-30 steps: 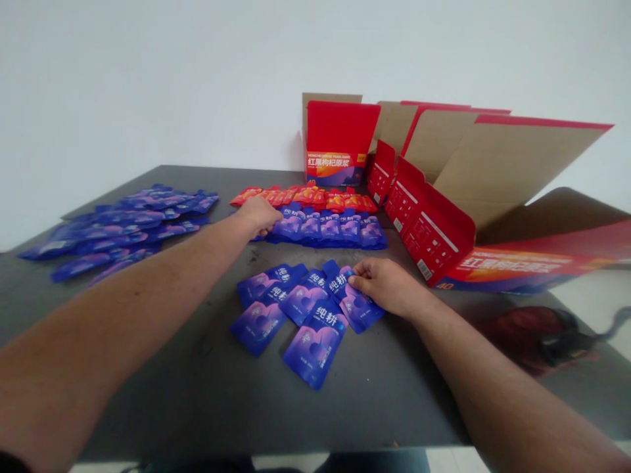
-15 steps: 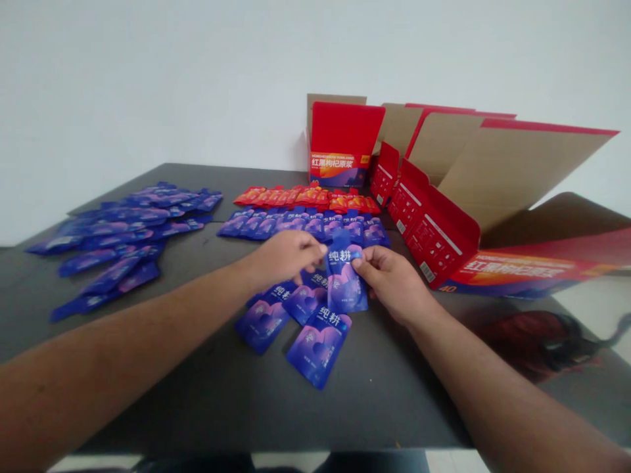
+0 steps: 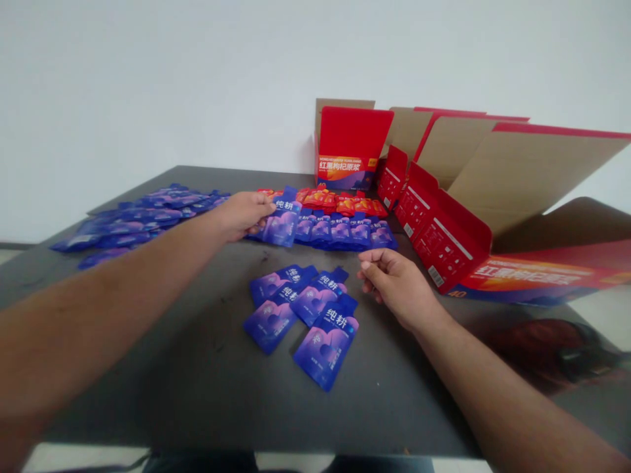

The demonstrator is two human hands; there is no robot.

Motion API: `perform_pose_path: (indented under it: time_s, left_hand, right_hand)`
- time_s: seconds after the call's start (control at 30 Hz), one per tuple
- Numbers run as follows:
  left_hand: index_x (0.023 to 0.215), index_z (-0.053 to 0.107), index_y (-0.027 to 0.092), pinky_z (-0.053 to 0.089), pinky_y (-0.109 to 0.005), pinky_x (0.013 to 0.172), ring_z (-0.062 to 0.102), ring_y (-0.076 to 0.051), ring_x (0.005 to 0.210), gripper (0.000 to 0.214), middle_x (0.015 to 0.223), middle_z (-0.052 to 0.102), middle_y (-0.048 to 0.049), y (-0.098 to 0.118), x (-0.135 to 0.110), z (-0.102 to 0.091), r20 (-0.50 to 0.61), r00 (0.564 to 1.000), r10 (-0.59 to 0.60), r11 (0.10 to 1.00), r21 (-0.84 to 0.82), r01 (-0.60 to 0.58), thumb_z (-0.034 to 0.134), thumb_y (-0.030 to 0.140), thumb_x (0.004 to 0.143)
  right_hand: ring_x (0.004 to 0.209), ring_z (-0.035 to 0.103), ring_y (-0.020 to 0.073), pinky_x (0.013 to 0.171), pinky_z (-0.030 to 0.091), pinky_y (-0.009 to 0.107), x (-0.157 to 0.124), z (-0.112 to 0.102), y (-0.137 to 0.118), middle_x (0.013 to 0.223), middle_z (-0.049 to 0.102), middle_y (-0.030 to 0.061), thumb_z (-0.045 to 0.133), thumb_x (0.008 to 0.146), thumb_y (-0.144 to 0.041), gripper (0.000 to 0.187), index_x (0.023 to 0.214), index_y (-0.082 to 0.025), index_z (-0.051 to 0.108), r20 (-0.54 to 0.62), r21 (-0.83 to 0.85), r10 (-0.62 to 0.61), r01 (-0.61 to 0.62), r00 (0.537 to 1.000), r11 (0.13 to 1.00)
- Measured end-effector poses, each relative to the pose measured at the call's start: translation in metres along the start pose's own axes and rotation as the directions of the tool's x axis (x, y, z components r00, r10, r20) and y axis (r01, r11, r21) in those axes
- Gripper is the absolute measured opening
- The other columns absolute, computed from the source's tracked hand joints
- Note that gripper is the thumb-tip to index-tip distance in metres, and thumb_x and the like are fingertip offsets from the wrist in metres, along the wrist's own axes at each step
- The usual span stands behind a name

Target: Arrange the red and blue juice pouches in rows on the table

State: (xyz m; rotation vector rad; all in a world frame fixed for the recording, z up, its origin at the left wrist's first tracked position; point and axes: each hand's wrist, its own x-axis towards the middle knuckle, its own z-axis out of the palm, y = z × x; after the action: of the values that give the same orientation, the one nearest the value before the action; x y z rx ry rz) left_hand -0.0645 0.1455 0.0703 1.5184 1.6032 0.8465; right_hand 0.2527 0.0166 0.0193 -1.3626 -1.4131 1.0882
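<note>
My left hand (image 3: 250,211) pinches a blue-and-purple pouch (image 3: 282,226) by its upper left edge. It holds the pouch upright in front of the left end of a row of similar blue pouches (image 3: 340,230). Closer to me, several blue pouches (image 3: 325,345) lie loosely overlapped on the dark table (image 3: 197,394). My right hand (image 3: 392,282) hovers to the right of these, its fingers curled in and its thumb near the index finger, with nothing seen in them.
Behind the blue row lies a row of red-orange pouches (image 3: 345,202). A heap of blue pouches (image 3: 152,210) spreads at left, partly behind my left forearm. Open red cartons (image 3: 352,151) stand at the back and along the right. A dark red, blurred item (image 3: 537,351) lies at right.
My left hand has carried the pouch up, away and to the left, from above the loose pouches to the row. My right hand has let go of it and stays at right.
</note>
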Motion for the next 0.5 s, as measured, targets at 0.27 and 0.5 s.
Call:
perform_pose_path:
  time_s: [0.27,0.5]
  left_hand:
    - [0.075,0.051,0.024,0.021,-0.028,0.052,0.034,-0.009,0.047,0.046,0.056,0.046,0.0052,-0.014,0.061,-0.006,-0.018,0.984,-0.179,0.972,0.149,0.18,0.088,0.05,0.076]
    - [0.071,0.056,0.024,0.03,-0.029,0.052,0.046,-0.015,0.047,0.038,0.053,0.05,0.002,-0.018,0.073,0.005,-0.078,0.991,-0.113,0.942,0.309,0.132,0.087,0.046,0.074]
  right_hand:
    - [0.063,0.069,0.0142,0.048,0.045,0.023,0.003,-0.003,0.004,0.091,0.076,0.0035,0.071,0.093,-0.04,0.034,0.121,-0.021,0.065,0.039,-0.1,0.032,-0.028,0.999,0.995]
    - [0.061,0.067,0.0133,0.049,0.046,0.024,0.0,0.001,-0.002,0.088,0.076,0.0022,0.064,0.098,-0.032,0.026,0.121,-0.021,0.066,0.076,-0.146,0.071,-0.059,0.995,0.988]
